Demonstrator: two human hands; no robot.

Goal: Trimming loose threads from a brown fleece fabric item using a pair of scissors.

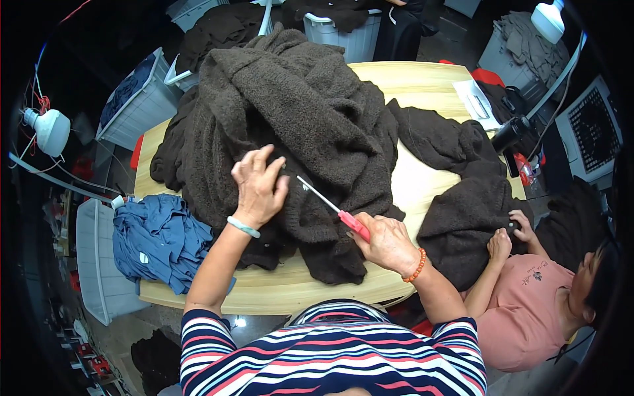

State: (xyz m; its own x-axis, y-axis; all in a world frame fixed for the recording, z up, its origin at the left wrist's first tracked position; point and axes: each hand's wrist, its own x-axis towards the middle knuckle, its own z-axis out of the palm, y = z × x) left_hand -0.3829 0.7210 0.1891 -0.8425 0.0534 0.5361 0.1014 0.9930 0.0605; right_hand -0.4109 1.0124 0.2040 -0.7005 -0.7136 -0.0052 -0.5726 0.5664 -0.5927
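Observation:
A big heap of dark brown knitted garments [290, 99] fills the middle of the table. Over its near side is my left hand [259, 188], fingers spread and holding nothing that I can see. A pale bangle circles that wrist. My right hand [388, 243] is closed round the red handle of a slim tool [354, 226] with a long, thin metal shaft; its exact kind is unclear. The shaft points up and left over the knit, its tip a short way right of my left fingers. A tiny light spot shows beside the tip.
Blue garments [162, 241] lie at the table's left edge, beside a white bin [99, 264]. To the right, a co-worker in a pink top [528, 303] handles another brown knit garment [465, 218]. A dark bottle [510, 133] and lamps [51, 132] flank the wooden table [422, 82].

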